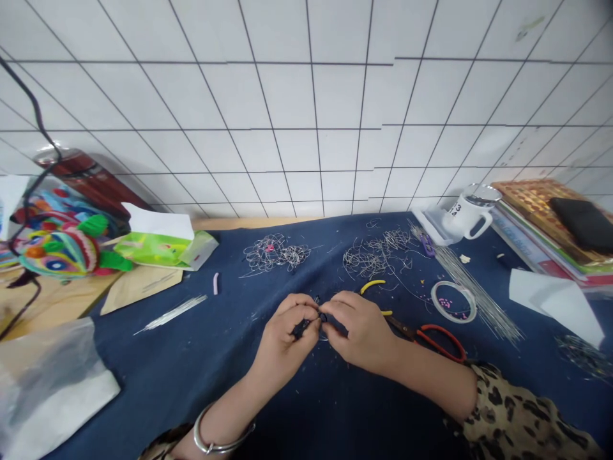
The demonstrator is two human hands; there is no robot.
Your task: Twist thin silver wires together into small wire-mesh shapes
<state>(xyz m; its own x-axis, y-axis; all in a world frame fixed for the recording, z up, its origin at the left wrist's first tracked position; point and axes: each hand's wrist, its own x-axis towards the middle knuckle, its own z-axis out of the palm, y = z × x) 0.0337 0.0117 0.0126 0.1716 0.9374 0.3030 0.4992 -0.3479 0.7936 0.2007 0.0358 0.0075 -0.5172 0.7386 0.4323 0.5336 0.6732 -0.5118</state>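
I see 1 small dark piece, material unclear, fingertip-pinched between left hand and right hand, equally near; long axis hidden.

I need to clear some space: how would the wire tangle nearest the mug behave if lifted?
The tangle will probably feel light and springy, as it is thin loops with gaps showing. It may snag, since loose strands stick out and one appears to trail toward the ring.

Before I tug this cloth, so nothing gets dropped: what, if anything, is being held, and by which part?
A small dark piece, pinched by the left hand and right hand; their grip hides exactly which part.
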